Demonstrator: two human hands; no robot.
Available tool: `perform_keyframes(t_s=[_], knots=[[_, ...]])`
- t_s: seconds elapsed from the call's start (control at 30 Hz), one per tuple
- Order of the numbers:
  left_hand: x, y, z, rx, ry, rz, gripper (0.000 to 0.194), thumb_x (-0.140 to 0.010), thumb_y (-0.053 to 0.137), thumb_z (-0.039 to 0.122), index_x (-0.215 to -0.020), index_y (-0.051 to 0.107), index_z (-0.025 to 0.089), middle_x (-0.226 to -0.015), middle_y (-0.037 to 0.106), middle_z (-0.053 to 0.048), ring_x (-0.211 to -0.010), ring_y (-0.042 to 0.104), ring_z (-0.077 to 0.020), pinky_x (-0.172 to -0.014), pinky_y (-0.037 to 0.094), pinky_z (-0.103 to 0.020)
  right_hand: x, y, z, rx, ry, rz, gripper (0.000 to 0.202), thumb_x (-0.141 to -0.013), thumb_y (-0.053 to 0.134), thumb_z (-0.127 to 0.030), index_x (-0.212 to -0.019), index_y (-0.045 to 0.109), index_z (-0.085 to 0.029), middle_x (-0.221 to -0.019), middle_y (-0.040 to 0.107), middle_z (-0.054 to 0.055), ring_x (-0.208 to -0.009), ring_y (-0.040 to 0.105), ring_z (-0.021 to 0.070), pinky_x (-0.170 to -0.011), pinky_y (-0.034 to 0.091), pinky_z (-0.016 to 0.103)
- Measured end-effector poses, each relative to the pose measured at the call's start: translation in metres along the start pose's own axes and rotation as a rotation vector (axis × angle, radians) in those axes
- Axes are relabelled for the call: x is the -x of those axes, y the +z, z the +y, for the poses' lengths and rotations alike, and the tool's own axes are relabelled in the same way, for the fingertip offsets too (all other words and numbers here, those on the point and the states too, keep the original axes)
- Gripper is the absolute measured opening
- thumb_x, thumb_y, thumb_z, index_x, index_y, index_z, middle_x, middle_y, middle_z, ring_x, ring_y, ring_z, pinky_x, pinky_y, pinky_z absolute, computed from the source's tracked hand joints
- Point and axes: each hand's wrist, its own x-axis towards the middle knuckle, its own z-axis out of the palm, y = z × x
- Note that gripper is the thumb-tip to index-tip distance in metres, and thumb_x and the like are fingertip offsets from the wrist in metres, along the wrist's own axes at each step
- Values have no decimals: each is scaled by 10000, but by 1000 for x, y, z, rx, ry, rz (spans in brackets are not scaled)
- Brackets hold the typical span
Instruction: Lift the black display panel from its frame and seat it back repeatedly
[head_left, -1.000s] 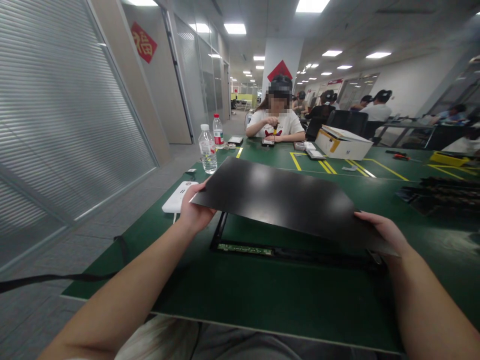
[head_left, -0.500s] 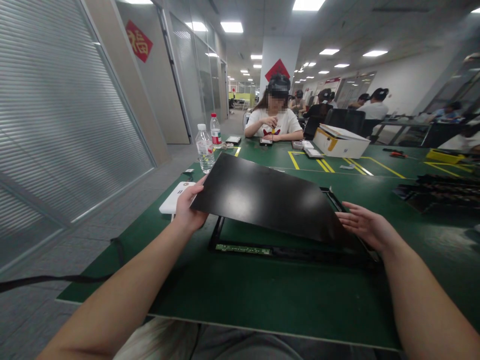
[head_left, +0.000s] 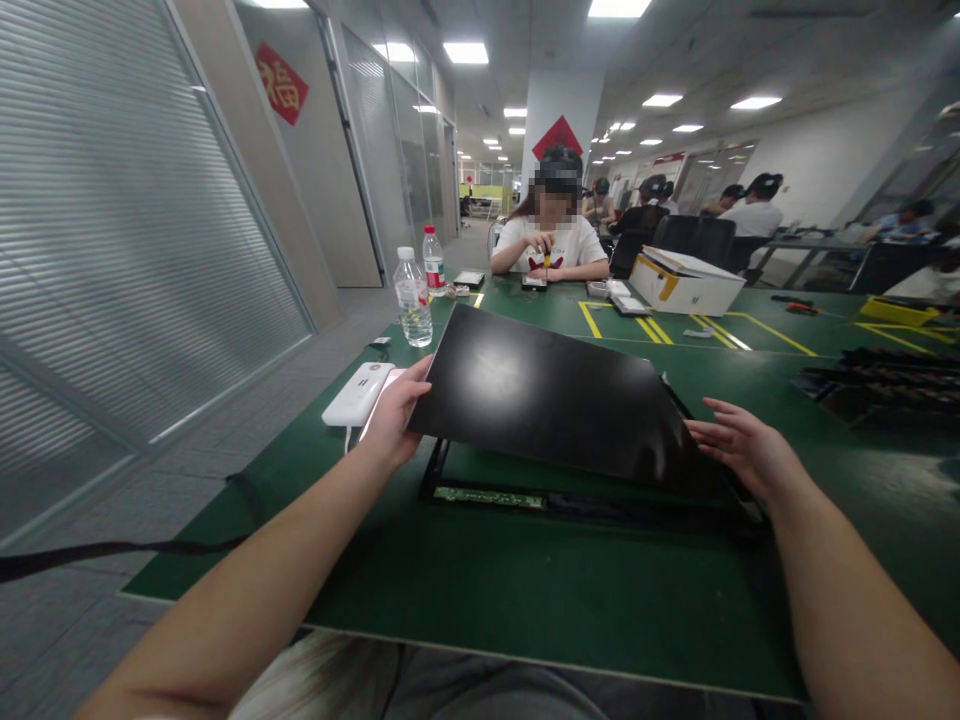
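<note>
My left hand (head_left: 397, 415) grips the left edge of a glossy black screen panel (head_left: 547, 395), thumb on top and the other fingers hidden beneath. The panel tilts, its left side raised and its right side low over a black frame (head_left: 600, 510). A strip of green circuit board (head_left: 491, 498) shows along the frame's near side. At the panel's right edge is my right hand (head_left: 746, 450), its fingers stretched out and spread; whether the fingertips touch the panel I cannot tell.
Left of the panel lie a white power bank (head_left: 358, 393) and a cable. Two bottles, one a clear water bottle (head_left: 412, 300), stand behind. Across the green table (head_left: 555, 600) a person works near a white box (head_left: 686, 280). Black parts (head_left: 877, 390) are piled at right.
My left hand has moved a little to the right, shifting the panel's raised left side with it. My right hand stays by the right edge, fingers outstretched.
</note>
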Motion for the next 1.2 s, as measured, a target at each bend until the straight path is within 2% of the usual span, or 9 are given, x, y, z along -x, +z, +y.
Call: perform_keyframes(t_s=[0.2,0.37,0.63,0.87,1.2], knots=[[1,0,-13,-35,-31,30,570,-667,616,154,-1232,688,126,-1147,742,-79,-1104,651,-310,-959,481,-378,-3,-1,2,63,-15,103,357,-732,606,-251,-1089,623,-256,-765,731,50,-603,597,147,-504,419,223],[2,0,-22,-45,-66,40,574,-669,602,150,-1237,690,144,-1142,744,-65,-1080,659,-297,-927,492,-367,-4,-1,3,110,-11,163,303,-726,601,-259,-1027,635,-242,-726,717,55,-571,560,139,-470,371,213],[3,-2,-26,-76,-63,20,566,-696,598,168,-1256,678,156,-1150,740,-57,-1057,665,-287,-886,503,-349,-7,0,8,164,-69,174,266,-711,584,-278,-966,635,-222,-727,714,78,-547,555,145,-434,360,216],[3,0,-27,-92,-76,28,569,-693,589,168,-1255,678,162,-1141,741,-51,-1065,660,-284,-912,501,-360,-9,-1,9,125,-46,174,238,-715,591,-255,-946,637,-219,-706,709,69,-536,548,134,-435,358,204],[6,6,-29,-102,-206,96,627,-664,555,148,-1281,652,207,-1156,733,-41,-1015,680,-270,-835,546,-356,-13,-8,12,210,-94,217,225,-706,593,-303,-912,636,-226,-721,707,81,-550,559,152,-425,350,221]])
